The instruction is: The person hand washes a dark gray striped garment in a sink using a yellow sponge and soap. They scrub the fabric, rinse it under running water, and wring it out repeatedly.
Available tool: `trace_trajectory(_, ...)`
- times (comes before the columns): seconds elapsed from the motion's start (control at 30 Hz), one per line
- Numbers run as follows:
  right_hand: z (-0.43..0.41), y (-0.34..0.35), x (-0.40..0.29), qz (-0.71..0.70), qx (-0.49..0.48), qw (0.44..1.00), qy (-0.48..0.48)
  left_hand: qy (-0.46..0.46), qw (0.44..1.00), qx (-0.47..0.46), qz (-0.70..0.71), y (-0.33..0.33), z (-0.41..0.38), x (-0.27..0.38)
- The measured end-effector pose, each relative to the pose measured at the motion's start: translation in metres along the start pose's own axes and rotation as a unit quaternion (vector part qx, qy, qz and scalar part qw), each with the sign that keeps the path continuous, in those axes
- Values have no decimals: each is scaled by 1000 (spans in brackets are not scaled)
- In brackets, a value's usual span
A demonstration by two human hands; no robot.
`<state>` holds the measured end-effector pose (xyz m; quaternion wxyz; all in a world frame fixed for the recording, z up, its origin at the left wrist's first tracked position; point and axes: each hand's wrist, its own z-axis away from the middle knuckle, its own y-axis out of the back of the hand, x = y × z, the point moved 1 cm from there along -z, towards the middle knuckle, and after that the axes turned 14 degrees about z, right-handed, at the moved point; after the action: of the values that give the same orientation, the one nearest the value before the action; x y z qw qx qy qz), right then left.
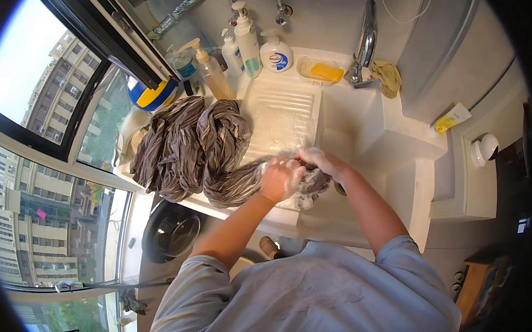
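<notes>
A long striped grey-brown cloth (169, 149) lies bunched on the left of the white washboard counter (285, 114), and one length of it runs right along the front to my hands. Soap suds cover my left hand (283, 178), which is closed on this length near the sink's edge. Just right of it, my right hand (318, 160), also sudsy and a little blurred, grips the foamy end of the cloth. Part of that end hangs at the rim of the white sink basin (369, 205). The fingertips of both hands are partly hidden by foam and folds.
Pump bottles (247, 44) stand along the back, beside a clear soap dish (312, 69) with a yellow bar. A chrome faucet (365, 41) rises behind the basin, with a yellowish rag (386, 78) next to it. A yellow-and-white tube (451, 118) lies on the right ledge. Windows border the left.
</notes>
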<state>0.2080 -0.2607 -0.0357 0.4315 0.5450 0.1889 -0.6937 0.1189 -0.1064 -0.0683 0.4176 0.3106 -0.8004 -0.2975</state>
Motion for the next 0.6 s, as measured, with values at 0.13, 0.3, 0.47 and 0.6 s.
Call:
trace_trajectory(0.13, 14, -17, 1, 223, -184, 957, 26, 30, 993, -60, 100, 1, 16, 13)
trace_trajectory(0.3, 29, -49, -11, 410, -40, 910, 51, 114, 989, -95, 28, 61, 27, 11)
trace_trajectory(0.47, -6, -115, -3, 561, 183, 783, 198, 139, 988, -62, -11, 113, 32, -36)
trace_trajectory(0.6, -36, -143, -27, 609, 60, 780, 129, 129, 983, -127, 4, 119, 30, -34)
